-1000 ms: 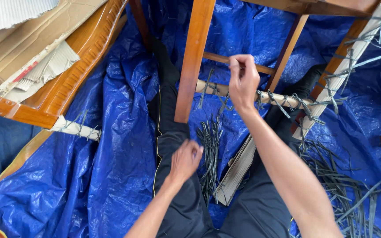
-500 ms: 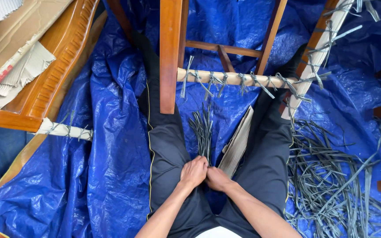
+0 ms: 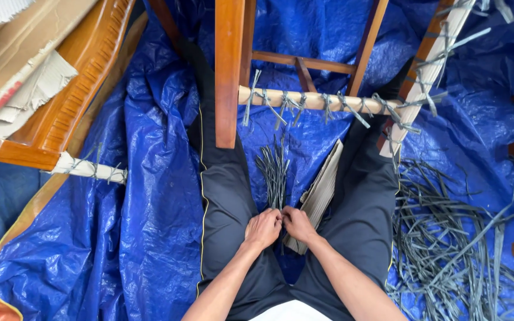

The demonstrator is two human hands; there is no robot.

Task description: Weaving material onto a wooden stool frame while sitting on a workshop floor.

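Low in the middle of the frame, the person's left hand (image 3: 263, 229) and right hand (image 3: 297, 224) meet between the knees, knuckles touching. Both are closed together on the near ends of a small bundle of thin grey-green flat strips (image 3: 273, 172), which fans upward from the grip across the blue plastic tarpaulin (image 3: 144, 196) on the floor. Just to the right of the bundle lies a flat, pale woven band (image 3: 322, 187), its lower end tucked under the right hand.

Above, in the upper middle of the frame, a pale round wooden rail (image 3: 310, 101) of a varnished brown chair frame (image 3: 229, 71) already carries a row of knotted grey strips, their loose ends sticking out; the slanted rail at the upper right shows similar ties. No woven surface spans the frame, so the seat itself looks unfinished. A large loose heap of grey strips (image 3: 447, 238) at the lower right suggests plenty of material remains to be used. At the upper left sits another carved brown wooden piece (image 3: 72, 101) with torn cardboard sheets (image 3: 19, 83) on it.
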